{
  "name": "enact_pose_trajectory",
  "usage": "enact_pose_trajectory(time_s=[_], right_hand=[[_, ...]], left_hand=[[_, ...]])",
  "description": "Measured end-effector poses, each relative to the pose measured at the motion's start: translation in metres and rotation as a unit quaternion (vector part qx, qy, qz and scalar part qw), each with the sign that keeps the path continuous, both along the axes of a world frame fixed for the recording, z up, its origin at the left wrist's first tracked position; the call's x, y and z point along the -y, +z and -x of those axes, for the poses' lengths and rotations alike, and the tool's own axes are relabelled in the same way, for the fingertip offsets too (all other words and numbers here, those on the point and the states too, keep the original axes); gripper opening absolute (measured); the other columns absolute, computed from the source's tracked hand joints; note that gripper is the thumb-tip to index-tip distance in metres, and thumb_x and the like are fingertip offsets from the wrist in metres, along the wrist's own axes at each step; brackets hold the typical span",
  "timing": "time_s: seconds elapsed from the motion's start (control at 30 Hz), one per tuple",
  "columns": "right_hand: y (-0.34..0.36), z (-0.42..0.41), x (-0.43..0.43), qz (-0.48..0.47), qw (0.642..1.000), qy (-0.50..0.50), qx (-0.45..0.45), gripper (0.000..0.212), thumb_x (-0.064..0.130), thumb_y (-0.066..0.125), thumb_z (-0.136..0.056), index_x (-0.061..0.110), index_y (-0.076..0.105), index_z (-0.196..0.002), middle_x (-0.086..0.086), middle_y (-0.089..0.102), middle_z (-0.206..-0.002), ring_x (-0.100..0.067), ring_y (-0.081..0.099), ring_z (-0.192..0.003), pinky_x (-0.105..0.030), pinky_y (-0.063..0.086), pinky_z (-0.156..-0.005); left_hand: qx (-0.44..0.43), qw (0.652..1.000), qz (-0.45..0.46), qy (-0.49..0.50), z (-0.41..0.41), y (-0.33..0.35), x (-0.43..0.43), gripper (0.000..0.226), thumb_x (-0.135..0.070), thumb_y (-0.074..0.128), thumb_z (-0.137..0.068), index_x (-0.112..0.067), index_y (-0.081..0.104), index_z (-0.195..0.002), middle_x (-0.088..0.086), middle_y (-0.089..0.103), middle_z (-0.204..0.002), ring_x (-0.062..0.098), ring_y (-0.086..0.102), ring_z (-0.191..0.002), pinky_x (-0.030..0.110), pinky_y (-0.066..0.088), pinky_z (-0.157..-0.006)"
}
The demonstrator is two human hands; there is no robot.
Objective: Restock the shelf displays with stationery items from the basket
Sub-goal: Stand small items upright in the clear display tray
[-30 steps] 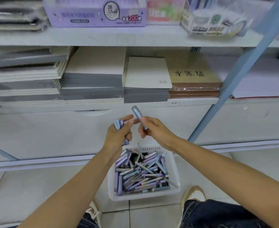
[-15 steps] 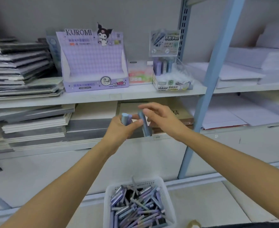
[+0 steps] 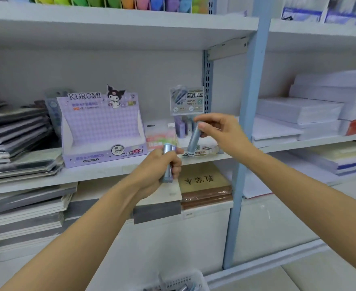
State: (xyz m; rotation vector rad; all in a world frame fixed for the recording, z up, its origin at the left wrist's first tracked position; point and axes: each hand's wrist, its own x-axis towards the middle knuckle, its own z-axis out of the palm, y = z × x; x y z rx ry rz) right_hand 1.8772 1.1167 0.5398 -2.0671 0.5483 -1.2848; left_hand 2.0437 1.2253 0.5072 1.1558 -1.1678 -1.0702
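Note:
My left hand grips a small bundle of blue-grey tubes upright, in front of the middle shelf's edge. My right hand pinches a single blue-grey tube by its top, tilted, just in front of the clear display box that holds a few purple tubes. The white basket with more tubes shows only its rim at the bottom edge. A purple Kuromi display box stands empty to the left of my hands.
Stacks of notebooks fill the shelves at left. A blue shelf post rises right of my right hand. Paper reams lie on the right shelves. A pink-green eraser box sits between the two displays.
The view has tilted up from the basket to the shelf. Both hands rose with their tubes, and my right hand carried its tube to the clear display box.

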Motion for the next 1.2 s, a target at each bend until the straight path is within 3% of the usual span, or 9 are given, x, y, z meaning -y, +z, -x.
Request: enact_pose_trajectory(time_s=[0.17, 0.33, 0.43, 0.5, 0.63, 0.8, 0.9, 1.1, 1.2], right_hand=[[0.018, -0.002, 0.057, 0.013, 0.993, -0.114, 0.025, 0.021, 0.003, 0.057, -0.094, 0.005, 0.069, -0.111, -0.008, 0.069, -0.101, -0.015, 0.064, -0.09, -0.032, 0.055, -0.089], [0.014, -0.018, 0.094, 0.046, 0.983, -0.179, -0.021, 0.023, 0.001, 0.056, -0.094, 0.007, 0.07, -0.112, -0.004, 0.068, -0.104, -0.011, 0.06, -0.086, -0.03, 0.054, -0.09], [0.007, -0.028, 0.106, 0.067, 0.977, -0.19, -0.064, 0.024, 0.001, 0.057, -0.093, 0.008, 0.069, -0.113, -0.006, 0.068, -0.109, -0.008, 0.059, -0.086, -0.02, 0.052, -0.087], [0.004, -0.031, 0.111, 0.074, 0.976, -0.183, -0.097, 0.024, 0.002, 0.057, -0.094, 0.008, 0.069, -0.114, -0.005, 0.067, -0.111, -0.01, 0.059, -0.09, -0.02, 0.049, -0.087], [0.011, -0.028, 0.117, 0.099, 0.966, -0.157, -0.179, 0.021, 0.008, 0.058, -0.095, 0.01, 0.07, -0.111, -0.002, 0.068, -0.11, -0.012, 0.06, -0.089, -0.019, 0.044, -0.082], [0.013, -0.03, 0.118, 0.065, 0.974, -0.136, -0.168, 0.028, 0.005, 0.061, -0.092, 0.013, 0.063, -0.119, -0.004, 0.065, -0.099, -0.011, 0.059, -0.08, -0.016, 0.048, -0.077], [0.009, -0.033, 0.117, 0.07, 0.978, -0.152, -0.127, 0.018, 0.005, 0.065, -0.089, 0.015, 0.063, -0.105, 0.0, 0.062, -0.089, -0.007, 0.058, -0.073, -0.015, 0.048, -0.068], [-0.001, -0.035, 0.12, 0.104, 0.951, -0.208, -0.205, 0.015, 0.013, 0.067, -0.089, 0.008, 0.072, -0.103, -0.007, 0.056, -0.107, -0.02, 0.055, -0.094, -0.037, 0.049, -0.09], [0.001, -0.032, 0.111, 0.094, 0.954, -0.205, -0.195, 0.021, 0.02, 0.064, -0.092, 0.013, 0.07, -0.11, -0.007, 0.052, -0.115, -0.017, 0.05, -0.099, -0.03, 0.044, -0.089]], left_hand=[[0.031, 0.999, 0.008, -0.013, -0.011, 0.011, 0.024, 0.02, 0.0, 0.047, -0.092, -0.004, 0.059, -0.108, 0.007, 0.06, -0.065, 0.014, 0.055, -0.056, 0.023, 0.043, -0.053], [-0.028, 0.998, 0.055, -0.034, -0.023, 0.014, 0.047, 0.019, -0.01, 0.051, -0.099, -0.005, 0.059, -0.115, 0.015, 0.071, -0.087, 0.032, 0.071, -0.093, 0.034, 0.061, -0.075], [-0.019, 0.996, 0.084, -0.022, -0.026, 0.013, 0.054, 0.024, -0.022, 0.052, -0.099, -0.017, 0.058, -0.122, 0.011, 0.07, -0.083, 0.03, 0.073, -0.081, 0.032, 0.061, -0.061], [-0.011, 0.994, 0.104, -0.015, -0.028, 0.012, 0.059, 0.026, -0.026, 0.051, -0.099, -0.021, 0.057, -0.123, 0.009, 0.069, -0.08, 0.021, 0.067, -0.064, 0.022, 0.046, -0.045], [-0.015, 0.995, 0.099, -0.017, -0.032, 0.007, 0.068, 0.025, -0.024, 0.05, -0.1, -0.018, 0.057, -0.123, 0.005, 0.063, -0.072, 0.014, 0.05, -0.05, 0.019, 0.025, -0.04], [0.0, 0.998, 0.068, -0.003, -0.032, 0.003, 0.071, 0.023, -0.012, 0.051, -0.099, -0.006, 0.049, -0.122, 0.006, 0.067, -0.077, 0.014, 0.051, -0.057, 0.019, 0.029, -0.041], [0.03, 0.997, 0.076, -0.004, -0.033, 0.001, 0.07, 0.016, -0.014, 0.053, -0.099, -0.003, 0.049, -0.109, 0.009, 0.07, -0.087, 0.015, 0.05, -0.062, 0.02, 0.03, -0.043], [0.031, 0.996, 0.085, 0.023, -0.034, 0.001, 0.063, 0.021, -0.019, 0.06, -0.096, -0.006, 0.052, -0.11, 0.006, 0.072, -0.087, 0.012, 0.056, -0.06, 0.019, 0.033, -0.042], [0.033, 0.995, 0.089, 0.037, -0.035, 0.002, 0.061, 0.02, -0.019, 0.063, -0.094, -0.007, 0.058, -0.108, 0.003, 0.072, -0.086, 0.01, 0.057, -0.06, 0.019, 0.033, -0.041]])
